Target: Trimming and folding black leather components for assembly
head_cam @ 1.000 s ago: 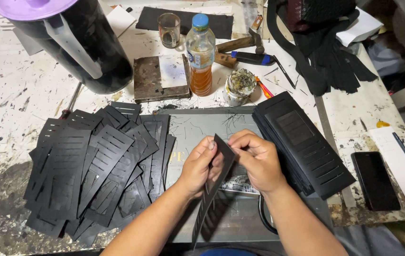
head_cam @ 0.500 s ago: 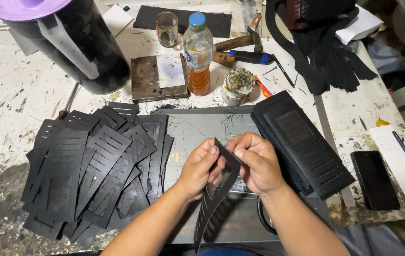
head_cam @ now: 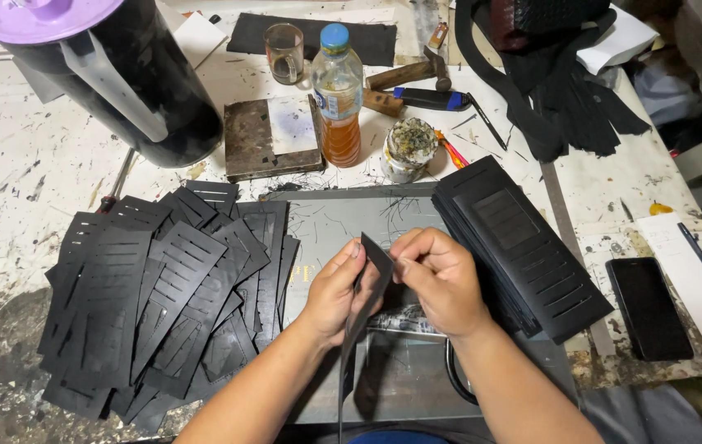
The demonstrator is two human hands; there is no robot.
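Note:
My left hand (head_cam: 333,292) and my right hand (head_cam: 440,279) both pinch one long black slotted sheet (head_cam: 361,316) near its top, holding it almost edge-on above a grey cutting mat (head_cam: 343,218). The sheet hangs down toward me between my forearms. A spread pile of like black slotted pieces (head_cam: 162,288) lies left of my left hand. A neat stack of black slotted pieces (head_cam: 519,247) sits right of my right hand.
Behind the mat stand a black jug with a purple lid (head_cam: 113,74), a metal block (head_cam: 273,136), a bottle of amber liquid (head_cam: 337,90), a glass cup (head_cam: 285,51), a small jar (head_cam: 410,148), a hammer (head_cam: 408,72). Black straps (head_cam: 565,99) lie at back right; a dark phone (head_cam: 648,308) at right.
The sheet has turned from a tilted, partly face-on pose to nearly edge-on, and both hands have shifted slightly on its top end.

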